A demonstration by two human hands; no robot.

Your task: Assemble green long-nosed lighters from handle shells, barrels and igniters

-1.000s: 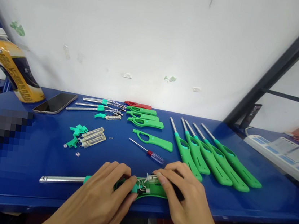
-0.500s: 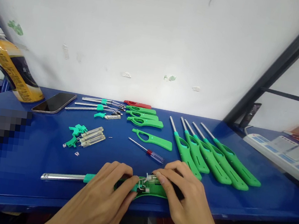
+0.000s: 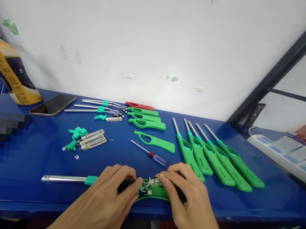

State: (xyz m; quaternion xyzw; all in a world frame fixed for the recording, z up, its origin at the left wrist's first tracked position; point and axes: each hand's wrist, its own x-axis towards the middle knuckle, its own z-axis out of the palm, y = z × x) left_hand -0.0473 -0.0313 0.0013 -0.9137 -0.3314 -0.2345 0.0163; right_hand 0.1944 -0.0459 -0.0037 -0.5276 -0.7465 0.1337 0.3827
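A partly assembled long-necked lighter lies at the table's front edge, its green handle shell (image 3: 160, 193) open upward and its metal tube (image 3: 64, 179) pointing left. My left hand (image 3: 112, 193) is closed on the lighter near the teal collar (image 3: 91, 180), thumb and fingertips pressing at the inner parts. Pinched in my right hand (image 3: 185, 191) is a clear fuel tank (image 3: 155, 182), held over the shell; its far end is hidden by the fingers. Thin wires and a black piece show between the two hands.
Behind the hands lies a screwdriver (image 3: 148, 153) beside a green half shell (image 3: 155, 142). Several finished lighters (image 3: 219, 163) fan out at right. Several clear tanks (image 3: 92, 139) and teal pieces (image 3: 77, 133) lie left. A phone (image 3: 53, 105) and a bottle (image 3: 13, 71) stand farther left.
The view has shifted slightly, so the table items appear a little farther left. Both hands keep nearly the same hold, with only small finger movement at the clear tank.
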